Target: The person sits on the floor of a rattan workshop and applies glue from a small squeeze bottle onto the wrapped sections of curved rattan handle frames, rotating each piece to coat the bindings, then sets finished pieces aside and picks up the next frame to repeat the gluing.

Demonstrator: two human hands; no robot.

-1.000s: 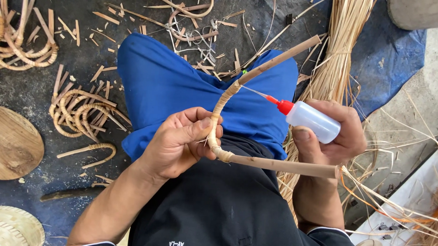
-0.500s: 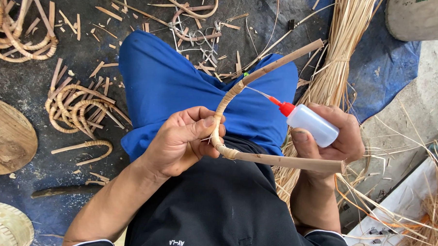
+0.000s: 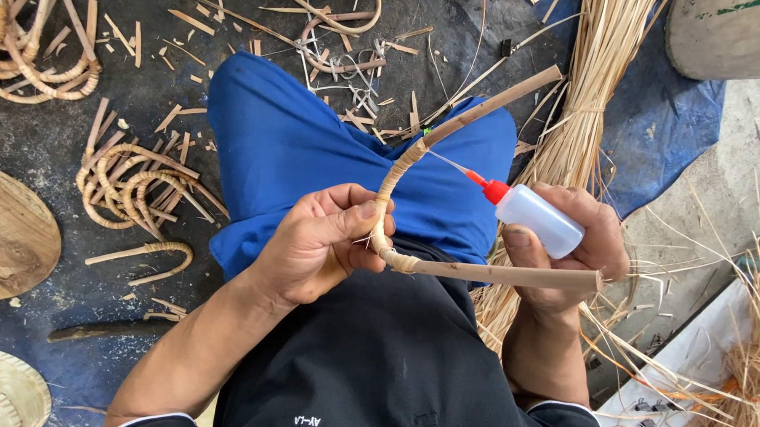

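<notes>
1. A bent rattan piece (image 3: 398, 185), wrapped with a pale strip along its curve, is held above the lap; its lower straight leg runs across to the right hand, and its upper leg rises away from both hands.
2. The left hand (image 3: 316, 241) is closed on the bend, with the thumb pressed against the wrapping.
3. A small squeeze bottle (image 3: 538, 219) with a red cap and a thin needle tip is clamped in the right hand (image 3: 564, 249); the tip is aimed at the upper part of the curve, just above the left thumb.
4. The step in hand is judged to be the gluing of the wrapping onto the bend. The next move would call for a steady tip at the seam and a light squeeze, with the wrapping kept tight under the thumb.
5. Against the earlier frames, the tip is seen a little lower on the curve, and both grips are unchanged.
6. Beyond the left hand, curved rattan offcuts (image 3: 137, 188) and a round wooden disc (image 3: 13, 234) lie on the dark floor.
7. Beyond the right hand, a bundle of pale strands (image 3: 595, 86) lies on a blue sheet (image 3: 661, 122).
</notes>
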